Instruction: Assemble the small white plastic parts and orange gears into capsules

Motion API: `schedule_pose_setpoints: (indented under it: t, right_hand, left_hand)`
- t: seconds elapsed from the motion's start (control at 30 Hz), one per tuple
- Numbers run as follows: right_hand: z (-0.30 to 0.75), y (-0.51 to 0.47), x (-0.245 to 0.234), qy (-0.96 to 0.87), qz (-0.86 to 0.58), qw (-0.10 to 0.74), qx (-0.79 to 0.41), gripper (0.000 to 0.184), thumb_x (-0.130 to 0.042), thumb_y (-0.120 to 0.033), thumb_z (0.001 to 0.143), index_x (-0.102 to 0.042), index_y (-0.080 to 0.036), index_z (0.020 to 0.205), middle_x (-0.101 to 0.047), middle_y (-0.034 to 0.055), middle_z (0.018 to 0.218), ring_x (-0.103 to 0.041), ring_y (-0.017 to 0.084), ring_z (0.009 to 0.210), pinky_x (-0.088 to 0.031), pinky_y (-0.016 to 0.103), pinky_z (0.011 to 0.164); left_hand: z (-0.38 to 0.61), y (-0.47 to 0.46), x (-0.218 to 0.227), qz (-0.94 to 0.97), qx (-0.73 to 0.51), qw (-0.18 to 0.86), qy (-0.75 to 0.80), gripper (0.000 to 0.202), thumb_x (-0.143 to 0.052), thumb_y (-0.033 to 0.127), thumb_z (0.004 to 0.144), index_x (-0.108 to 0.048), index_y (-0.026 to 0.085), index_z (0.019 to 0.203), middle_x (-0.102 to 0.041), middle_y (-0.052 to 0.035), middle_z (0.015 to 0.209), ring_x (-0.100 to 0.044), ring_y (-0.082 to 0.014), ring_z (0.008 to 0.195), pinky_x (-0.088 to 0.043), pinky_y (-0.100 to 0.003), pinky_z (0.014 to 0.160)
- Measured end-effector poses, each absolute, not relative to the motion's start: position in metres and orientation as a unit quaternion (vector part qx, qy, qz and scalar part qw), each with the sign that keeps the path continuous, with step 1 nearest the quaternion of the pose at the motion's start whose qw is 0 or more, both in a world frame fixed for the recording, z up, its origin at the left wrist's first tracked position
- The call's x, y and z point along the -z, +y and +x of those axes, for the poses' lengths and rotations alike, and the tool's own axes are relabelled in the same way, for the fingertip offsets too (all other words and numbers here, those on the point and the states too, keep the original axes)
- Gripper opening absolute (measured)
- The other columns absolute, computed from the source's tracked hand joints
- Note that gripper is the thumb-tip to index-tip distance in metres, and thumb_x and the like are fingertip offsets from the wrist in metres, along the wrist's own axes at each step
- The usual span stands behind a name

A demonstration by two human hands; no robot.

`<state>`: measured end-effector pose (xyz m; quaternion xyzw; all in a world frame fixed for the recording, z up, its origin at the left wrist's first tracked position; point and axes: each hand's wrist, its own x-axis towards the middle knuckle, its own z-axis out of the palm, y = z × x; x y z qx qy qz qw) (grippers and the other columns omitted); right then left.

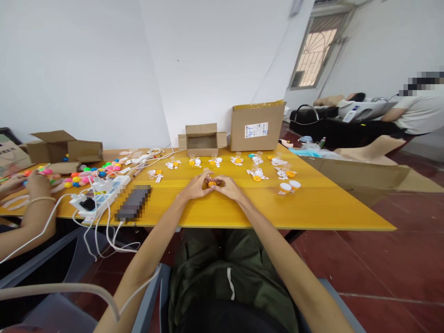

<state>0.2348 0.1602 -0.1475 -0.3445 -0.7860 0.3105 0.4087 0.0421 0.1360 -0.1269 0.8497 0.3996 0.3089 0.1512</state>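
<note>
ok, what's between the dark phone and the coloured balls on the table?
A white power strip with plugs in it; the head view shows this.

Place: it looks like a small workroom; I can't tell if it is also a shop.
Tabletop [215, 216]: long and yellow, with little piles of plastic bits [257, 178] set apart.
Boxes: a big brown box [256, 144] with a paper label, and a small open box [203, 151] beside it.
Left end: bright balls [85, 176], a white power strip [110, 194] and another person's hand [37, 184].
Right side: a white basin [366, 111] and a pump bottle [350, 114], like a hair-wash spot.
Room: white walls [76, 69], a window with bars [319, 51], red floor tiles [409, 240].
</note>
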Motion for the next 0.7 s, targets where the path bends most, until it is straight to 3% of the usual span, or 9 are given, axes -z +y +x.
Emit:
schedule_pose_setpoints:
  t: [0.37, 0.7]
  right_hand:
    - [0.233, 0.159, 0.147, -0.778, -0.335, 0.412, -0.338, 0.022, -0.073, -0.036, 0.074, -0.071, -0.023, 0.092, -0.073, 0.0007, 0.084, -0.064, 0.019, 0.077, -0.051, 0.031, 0.073]
    - [0.233, 0.158, 0.144, -0.766, -0.339, 0.424, -0.344, 0.024, -0.069, -0.034, 0.078, -0.071, -0.021, 0.099, -0.075, 0.0036, 0.095, -0.066, 0.019, 0.084, -0.053, 0.032, 0.079]
  left_hand:
    - [0.041, 0.134, 0.124, 0.846, -0.311, 0.161, 0.402, 0.064, -0.071, 0.036, 0.08, -0.046, 0.023, 0.137, -0.068, -0.0057, 0.104, -0.065, -0.0236, 0.104, -0.05, -0.039, 0.101]
    - [0.04, 0.129, 0.116, 0.83, -0.338, 0.153, 0.416, 0.056, -0.066, 0.042, 0.085, -0.046, 0.024, 0.134, -0.068, -0.0055, 0.105, -0.065, -0.0221, 0.102, -0.05, -0.038, 0.097]
